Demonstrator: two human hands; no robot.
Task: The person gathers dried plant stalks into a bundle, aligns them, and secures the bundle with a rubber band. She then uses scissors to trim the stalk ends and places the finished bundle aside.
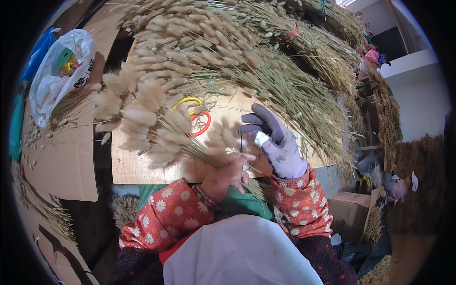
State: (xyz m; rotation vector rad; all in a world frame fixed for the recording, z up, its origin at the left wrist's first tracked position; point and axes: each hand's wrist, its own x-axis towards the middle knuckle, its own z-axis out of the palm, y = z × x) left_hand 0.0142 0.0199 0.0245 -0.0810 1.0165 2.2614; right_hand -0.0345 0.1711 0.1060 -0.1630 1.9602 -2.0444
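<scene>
My bare left hand grips a bunch of dried bunny-tail grass by its stems. The fluffy heads fan out to the upper left, and the stem ends come out below the hand. My right hand, in a greyish-purple glove with white tape around one digit, is raised just right of the bunch. Its fingers are apart and slightly curled, and I see nothing in them. Between the hands are a few smaller grass heads. Scissors with yellow and red handles lie partly behind the bunch; their blades are hidden.
A wooden board lies before me. A large heap of bunny-tail grass covers its far side, with tied bundles behind. At left, a white plastic bag rests on cardboard. A carton and another person are at right.
</scene>
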